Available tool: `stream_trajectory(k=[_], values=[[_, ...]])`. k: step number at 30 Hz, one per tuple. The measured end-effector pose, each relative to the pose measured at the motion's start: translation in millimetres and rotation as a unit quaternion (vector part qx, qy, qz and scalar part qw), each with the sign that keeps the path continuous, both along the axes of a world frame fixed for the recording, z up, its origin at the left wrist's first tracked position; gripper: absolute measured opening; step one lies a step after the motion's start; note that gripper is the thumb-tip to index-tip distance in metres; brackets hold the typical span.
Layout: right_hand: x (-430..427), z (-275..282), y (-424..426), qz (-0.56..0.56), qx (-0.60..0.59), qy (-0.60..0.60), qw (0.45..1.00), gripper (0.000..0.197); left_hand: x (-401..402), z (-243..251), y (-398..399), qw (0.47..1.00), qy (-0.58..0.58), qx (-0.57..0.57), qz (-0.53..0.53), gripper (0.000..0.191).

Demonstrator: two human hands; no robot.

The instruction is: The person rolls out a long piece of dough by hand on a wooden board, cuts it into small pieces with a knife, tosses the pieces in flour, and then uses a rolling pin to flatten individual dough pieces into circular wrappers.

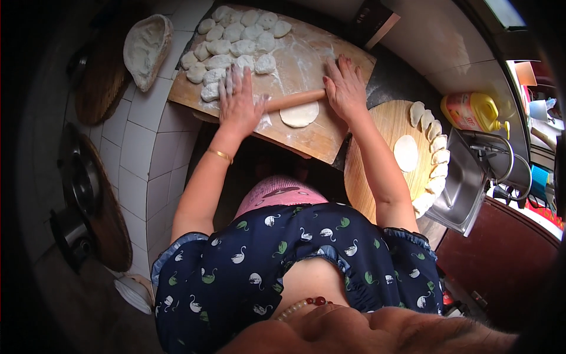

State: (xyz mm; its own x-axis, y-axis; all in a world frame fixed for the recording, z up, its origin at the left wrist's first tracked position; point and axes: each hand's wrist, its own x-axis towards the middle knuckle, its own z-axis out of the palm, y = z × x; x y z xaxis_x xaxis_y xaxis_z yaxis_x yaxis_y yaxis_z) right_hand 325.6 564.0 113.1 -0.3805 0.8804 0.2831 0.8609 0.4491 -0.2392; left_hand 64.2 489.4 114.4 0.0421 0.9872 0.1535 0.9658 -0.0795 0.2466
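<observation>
A wooden rolling pin (297, 100) lies across the upper edge of a flat round dough wrapper (300, 116) on a floured wooden board (309, 53). At the pin's left end is my left hand (241, 99), fingers spread and floury, its fingertips close to floured dough pieces (243, 47). My right hand (346, 88) presses on the pin's right end, fingers stretched out over the board. Whether either palm grips the pin or only rests on it is hidden. Right of the board, a round bamboo board (376, 119) carries a single wrapper (405, 153) and a curved row of folded dumplings (440, 157).
A bowl of flour (148, 51) stands on the tiled ledge at the upper left. Beyond the round board are a steel sink (462, 194) with a faucet and a yellow pump bottle (471, 111). A dark box (376, 22) sits behind the board. Metal pots are at far left.
</observation>
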Motion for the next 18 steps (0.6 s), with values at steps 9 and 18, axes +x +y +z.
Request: stream_trajectory(k=[9,18], values=[[21.7,0.7,-49.8,0.024,0.007,-0.034,0.999,0.050,21.2,0.8,-78.2,0.990,-0.024,-0.084,-0.113,0.084],[22.7,-6.6,-41.8,0.025,-0.027,0.023,0.999,0.048,16.7,14.7,-41.1,0.988,0.071,-0.121,-0.063,0.088]])
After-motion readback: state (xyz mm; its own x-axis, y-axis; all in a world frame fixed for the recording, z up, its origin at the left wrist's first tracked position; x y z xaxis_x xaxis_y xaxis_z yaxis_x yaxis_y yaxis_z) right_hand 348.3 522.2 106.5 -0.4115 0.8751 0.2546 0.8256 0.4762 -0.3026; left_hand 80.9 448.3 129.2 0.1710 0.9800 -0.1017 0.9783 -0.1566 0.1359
